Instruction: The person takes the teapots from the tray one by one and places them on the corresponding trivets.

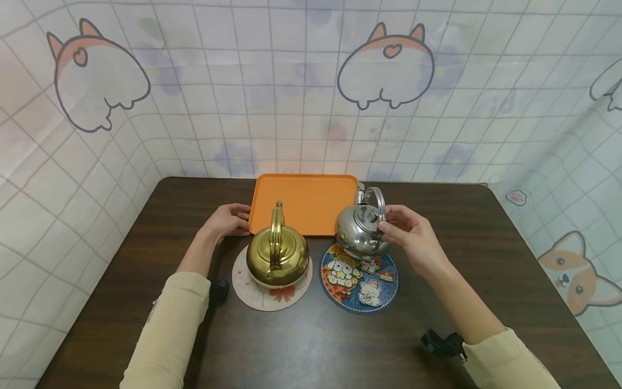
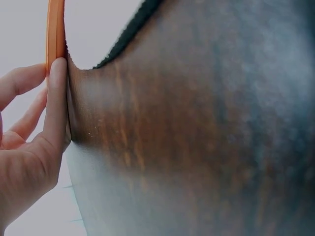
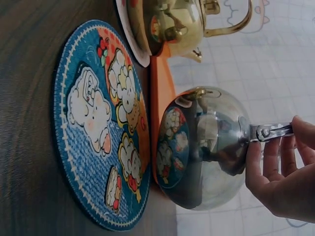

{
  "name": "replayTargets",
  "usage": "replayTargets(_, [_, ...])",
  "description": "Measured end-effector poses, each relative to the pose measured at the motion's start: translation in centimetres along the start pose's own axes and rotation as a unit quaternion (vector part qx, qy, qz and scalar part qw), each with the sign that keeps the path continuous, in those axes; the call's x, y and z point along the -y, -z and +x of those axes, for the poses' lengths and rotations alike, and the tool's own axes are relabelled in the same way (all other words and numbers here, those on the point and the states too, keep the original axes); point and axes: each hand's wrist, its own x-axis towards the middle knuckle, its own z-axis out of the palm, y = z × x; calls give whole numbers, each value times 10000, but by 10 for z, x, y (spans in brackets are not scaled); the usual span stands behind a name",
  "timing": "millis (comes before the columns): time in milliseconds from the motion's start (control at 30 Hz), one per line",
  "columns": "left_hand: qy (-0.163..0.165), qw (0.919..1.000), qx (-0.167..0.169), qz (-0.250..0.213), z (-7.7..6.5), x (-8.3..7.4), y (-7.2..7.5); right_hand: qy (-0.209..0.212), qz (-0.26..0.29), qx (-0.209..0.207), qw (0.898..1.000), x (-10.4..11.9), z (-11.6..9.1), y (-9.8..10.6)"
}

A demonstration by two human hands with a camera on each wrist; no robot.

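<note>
My right hand (image 1: 413, 235) grips the arched handle of a silver kettle (image 1: 359, 232), thumb on one side and fingers on the other. In the right wrist view the kettle (image 3: 206, 147) is off the round blue cartoon mat (image 1: 359, 286), near the orange tray's right front corner; I cannot tell if its base touches anything. My left hand (image 1: 225, 221) touches the left edge of the orange tray (image 1: 306, 200) with thumb and fingertips extended, as the left wrist view shows at the tray's edge (image 2: 56, 29). A gold kettle (image 1: 277, 254) stands on a pale round mat (image 1: 243, 283).
The dark wooden table (image 1: 311, 346) carries everything. Its back edge meets a white tiled-pattern curtain (image 1: 291, 108), which also rises at both sides. The gold kettle stands in front of the tray, left of the blue mat.
</note>
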Motion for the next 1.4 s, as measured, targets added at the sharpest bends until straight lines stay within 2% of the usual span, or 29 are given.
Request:
replayTargets(267, [100,9999,-2,-82,-3,2,0,25,-131,66,9999,-1,-16,3])
replayTargets(900, [52,10000,37,-7,-2,-1,1,5,-288,182,9994,-2,-43,6])
replayTargets(1400, [91,9999,15,-68,-1,1,0,123,-424,285,9986,-12,-58,-1])
